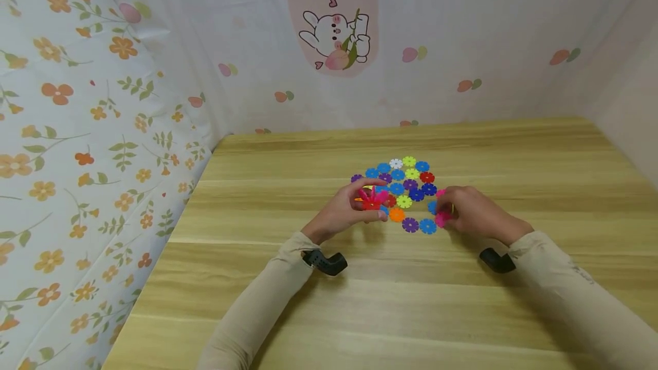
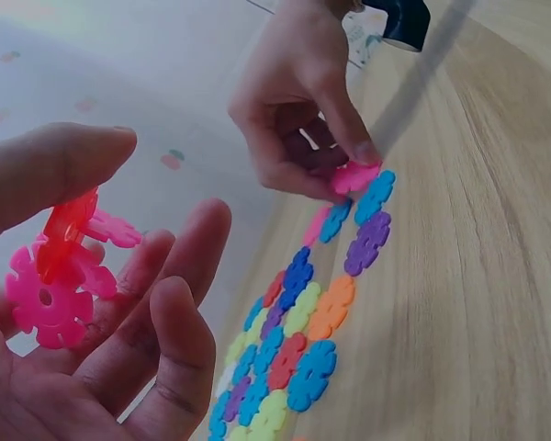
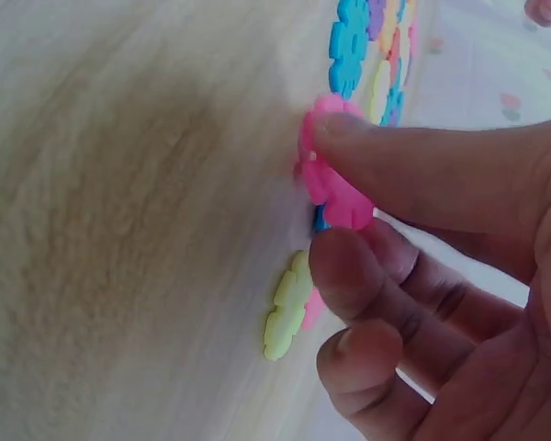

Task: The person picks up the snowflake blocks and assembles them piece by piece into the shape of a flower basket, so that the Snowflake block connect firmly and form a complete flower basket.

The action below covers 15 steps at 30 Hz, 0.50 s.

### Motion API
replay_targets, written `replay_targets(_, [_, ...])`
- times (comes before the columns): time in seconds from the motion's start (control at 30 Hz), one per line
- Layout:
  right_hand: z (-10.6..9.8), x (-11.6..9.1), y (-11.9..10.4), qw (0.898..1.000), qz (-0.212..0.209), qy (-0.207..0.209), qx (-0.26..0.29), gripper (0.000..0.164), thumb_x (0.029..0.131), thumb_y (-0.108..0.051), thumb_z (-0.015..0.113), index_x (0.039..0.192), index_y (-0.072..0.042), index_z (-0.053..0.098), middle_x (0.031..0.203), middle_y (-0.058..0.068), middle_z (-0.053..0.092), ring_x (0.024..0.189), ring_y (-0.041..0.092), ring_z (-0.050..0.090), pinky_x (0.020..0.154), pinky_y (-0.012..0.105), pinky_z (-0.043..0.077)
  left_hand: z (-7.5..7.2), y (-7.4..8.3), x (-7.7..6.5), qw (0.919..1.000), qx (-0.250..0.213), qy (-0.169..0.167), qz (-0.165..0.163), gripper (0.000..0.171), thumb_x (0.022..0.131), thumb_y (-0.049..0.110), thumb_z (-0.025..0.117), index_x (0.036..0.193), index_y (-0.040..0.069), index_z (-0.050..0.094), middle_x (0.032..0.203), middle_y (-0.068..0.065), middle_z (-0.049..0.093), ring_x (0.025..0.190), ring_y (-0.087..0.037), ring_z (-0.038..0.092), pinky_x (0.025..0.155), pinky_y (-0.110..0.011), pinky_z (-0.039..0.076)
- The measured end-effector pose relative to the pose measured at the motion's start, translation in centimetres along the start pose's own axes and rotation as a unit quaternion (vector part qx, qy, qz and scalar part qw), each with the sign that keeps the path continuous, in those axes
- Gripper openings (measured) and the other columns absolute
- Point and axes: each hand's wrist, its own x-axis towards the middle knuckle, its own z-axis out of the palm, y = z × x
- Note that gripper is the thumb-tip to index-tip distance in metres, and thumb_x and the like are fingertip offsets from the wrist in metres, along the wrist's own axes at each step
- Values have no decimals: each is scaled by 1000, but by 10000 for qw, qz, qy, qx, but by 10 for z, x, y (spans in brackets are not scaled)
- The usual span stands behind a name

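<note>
My left hand (image 1: 346,204) holds a small cluster of interlocked pink and red snowflake discs (image 2: 50,299). In the left wrist view its thumb lies against the red disc (image 2: 66,225). My right hand (image 1: 470,213) pinches a pink snowflake disc (image 3: 347,195) between thumb and fingertips, at the right end of the spread discs. Close beside that pink disc lie a blue disc (image 1: 428,226) and a purple disc (image 1: 410,225). A pale yellow disc (image 3: 289,308) sits on the table below the right fingers, partly hidden in the head view.
Several flat discs in blue, yellow, purple, red and white spread over the wooden table (image 1: 288,187) beyond the hands, among them an orange disc (image 1: 397,214). A printed cloth (image 1: 247,44) hangs behind the table, and a floral cloth (image 1: 92,147) hangs at the left.
</note>
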Motion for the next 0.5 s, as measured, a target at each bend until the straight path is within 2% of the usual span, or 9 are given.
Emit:
replay_targets(0.13, [-2, 0, 2, 9998, -154, 63, 119, 19, 78, 6, 79, 83, -11, 72, 80, -2, 67, 70, 8, 54, 63, 23, 51, 1, 1, 0, 9999, 158, -3, 60, 58, 92, 22, 74, 145, 23, 51, 120, -9, 50, 98, -35, 68, 87, -39, 58])
replay_targets(0.23, [-5, 1, 0, 9991, -157, 1, 391, 19, 81, 3, 77, 83, -14, 71, 80, -5, 67, 71, 6, 55, 64, 22, 51, 2, 1, 0, 9998, 204, -12, 84, 57, 92, 22, 74, 144, 21, 51, 121, -9, 52, 98, -35, 68, 87, -41, 59])
replay_targets(0.4, [-8, 3, -9, 9941, -41, 23, 1083, 15, 85, -2, 76, 87, -16, 70, 82, -7, 68, 74, 6, 59, 66, 20, 51, 2, 0, 1, 9999, 112, 1, 65, 50, 93, 23, 73, 138, 27, 55, 116, -8, 52, 95, -45, 68, 84, -44, 59])
replay_targets(0.5, [-8, 3, -15, 9883, 97, 160, 1512, 13, 89, -2, 73, 89, -14, 70, 82, -2, 70, 72, 10, 63, 65, 22, 52, 2, 0, 2, 9999, 82, -15, 75, 48, 93, 24, 72, 138, 26, 54, 113, -8, 57, 94, -46, 69, 82, -45, 60])
